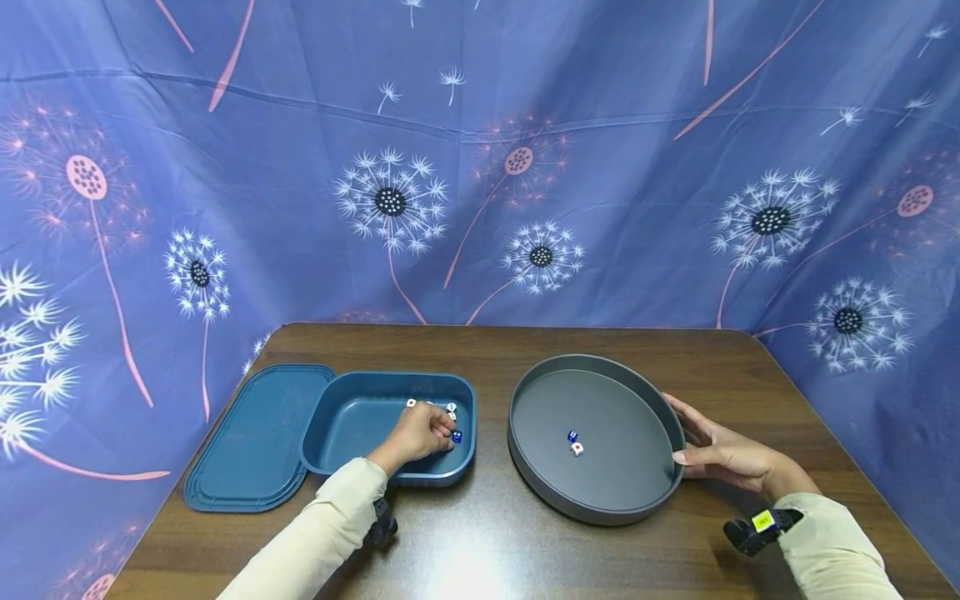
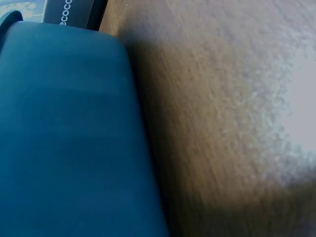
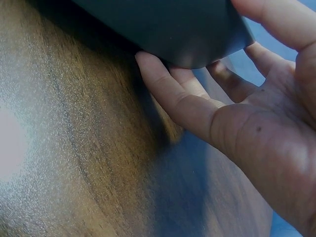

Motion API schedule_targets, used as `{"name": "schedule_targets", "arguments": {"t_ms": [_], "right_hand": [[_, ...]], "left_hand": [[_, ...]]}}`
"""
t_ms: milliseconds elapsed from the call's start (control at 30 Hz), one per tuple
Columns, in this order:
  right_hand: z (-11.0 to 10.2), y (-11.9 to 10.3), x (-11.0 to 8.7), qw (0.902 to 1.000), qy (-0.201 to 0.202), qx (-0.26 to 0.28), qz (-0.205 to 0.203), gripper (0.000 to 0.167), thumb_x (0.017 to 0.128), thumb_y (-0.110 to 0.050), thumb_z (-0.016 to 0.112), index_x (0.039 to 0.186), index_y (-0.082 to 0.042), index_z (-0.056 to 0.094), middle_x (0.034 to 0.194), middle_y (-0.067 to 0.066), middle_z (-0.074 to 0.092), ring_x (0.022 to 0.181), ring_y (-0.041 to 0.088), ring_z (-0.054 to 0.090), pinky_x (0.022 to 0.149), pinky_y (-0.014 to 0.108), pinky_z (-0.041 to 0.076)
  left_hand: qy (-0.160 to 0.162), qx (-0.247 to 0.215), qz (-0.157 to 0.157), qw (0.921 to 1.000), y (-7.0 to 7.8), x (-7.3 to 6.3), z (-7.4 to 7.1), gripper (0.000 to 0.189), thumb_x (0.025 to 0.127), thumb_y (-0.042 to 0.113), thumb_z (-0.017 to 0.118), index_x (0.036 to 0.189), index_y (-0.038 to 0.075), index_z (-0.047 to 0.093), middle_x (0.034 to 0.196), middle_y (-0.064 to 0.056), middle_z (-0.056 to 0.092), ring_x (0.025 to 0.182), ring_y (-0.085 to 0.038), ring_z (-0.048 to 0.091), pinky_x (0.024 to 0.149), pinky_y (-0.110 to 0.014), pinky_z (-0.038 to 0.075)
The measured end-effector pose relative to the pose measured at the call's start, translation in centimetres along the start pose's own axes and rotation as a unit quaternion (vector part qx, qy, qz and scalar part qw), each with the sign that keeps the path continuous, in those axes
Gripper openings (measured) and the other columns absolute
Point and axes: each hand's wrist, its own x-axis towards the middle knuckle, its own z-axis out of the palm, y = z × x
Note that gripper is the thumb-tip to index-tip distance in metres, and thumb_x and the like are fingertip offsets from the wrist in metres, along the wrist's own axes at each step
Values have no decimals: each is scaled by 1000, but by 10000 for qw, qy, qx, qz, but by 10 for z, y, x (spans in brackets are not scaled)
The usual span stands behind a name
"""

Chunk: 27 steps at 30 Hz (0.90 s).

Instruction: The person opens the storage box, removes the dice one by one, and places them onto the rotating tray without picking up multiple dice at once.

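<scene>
My left hand (image 1: pixel 422 431) reaches into a blue rectangular container (image 1: pixel 352 400). Its curled thumb and fingers pinch a blue die (image 1: pixel 457 436) near the container's right wall. White dice (image 1: pixel 452 407) lie just beyond the fingertips, partly hidden by the hand. On the right, a round dark grey pan (image 1: pixel 622 400) holds another blue die (image 1: pixel 572 436) beside a white die (image 1: pixel 577 449). My right hand (image 1: pixel 723 454) grips the pan's right side, thumb at the rim. In the right wrist view, fingers (image 3: pixel 163 86) reach under the pan's lower edge.
A blue lid (image 1: pixel 255 442) lies flat on the wooden table (image 1: pixel 480 533), against the container's left side. A dark box (image 2: pixel 74 12) with lettering shows at the top of the left wrist view. Behind the table hangs a blue dandelion-print cloth (image 1: pixel 465 167).
</scene>
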Motion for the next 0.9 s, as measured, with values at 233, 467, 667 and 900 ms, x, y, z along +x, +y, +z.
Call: {"name": "schedule_targets", "arguments": {"t_ms": [233,467,667,900], "right_hand": [[2,-2,0,9999,45,-114,-15,93,93,1,54,152,-22,-14,152,18,-29,129,18,33,95,54,44],[2,-1,0,9999,35,-103,-32,93,92,2,54,152,-22,-14,152,18,-30,129,17,33,95,54,44],[1,-1,0,9999,26,-103,-18,93,93,2,53,152,-22,-14,152,18,-30,128,16,35,95,54,44],[1,0,0,10000,51,-82,-4,94,92,1,55,152,-22,-14,152,18,-29,129,19,35,95,54,44]], "left_hand": [[42,116,-64,9999,0,0,1,15,67,-6,80,78,-2,71,68,-4,68,59,-2,55,56,-15,46],[31,211,-9,9998,-1,0,1,13,68,-5,79,77,-1,70,67,-3,66,59,-2,54,57,-15,46],[27,214,-11,9998,2,-1,0,13,68,-4,80,76,-1,70,66,-2,66,58,-1,52,56,-15,45],[-52,34,219,9997,-5,0,-1,13,68,-5,78,75,0,69,65,0,64,59,-4,56,57,-20,49]]}}
